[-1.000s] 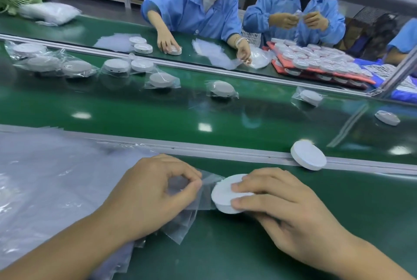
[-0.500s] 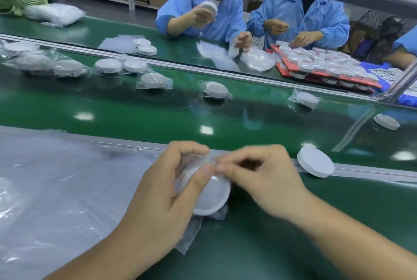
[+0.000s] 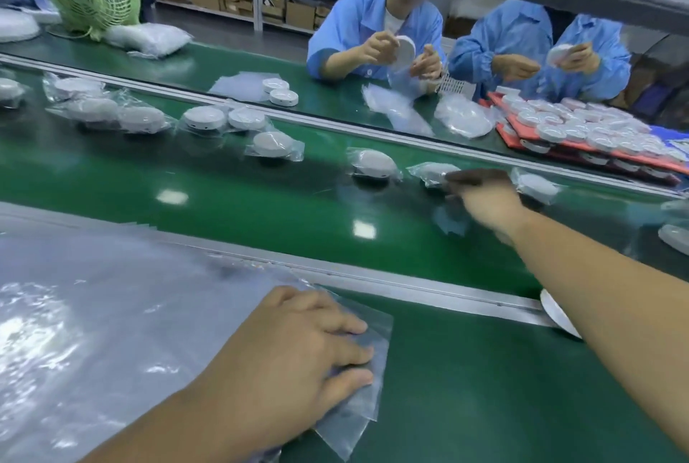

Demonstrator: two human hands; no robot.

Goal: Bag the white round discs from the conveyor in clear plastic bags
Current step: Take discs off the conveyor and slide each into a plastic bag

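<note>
Step in hand, by our reading: drop-off of a finished unit, w/ prep for the next. We have the R hand [image 3: 481, 201] stretched out over the glossy green conveyor belt [image 3: 261, 197], fingertips at a white round disc wrapped in clear plastic, i.e. the bagged disc [image 3: 434, 172], which lies on the belt's far half between two similar units. Motion blur hides the fingers, so we cannot tell whether they pinch the wrap or lie clear of it. The L hand [image 3: 298, 339] lies flat, fingers straight, pressing the thin clear plastic top bag [image 3: 380, 326] onto the green bench at the edge of the large shiny bag stack [image 3: 93, 313]; it grips nothing. One unwrapped white round bare disc [image 3: 556, 316] sits against the near metal rail [image 3: 428, 291], partly hidden under the R forearm. Next move, as we judge it: bring the R hand to the bare disc; meanwhile slide one bag off w/ the L fingers & open its mouth. Risk: two bags lifting together.
</note>
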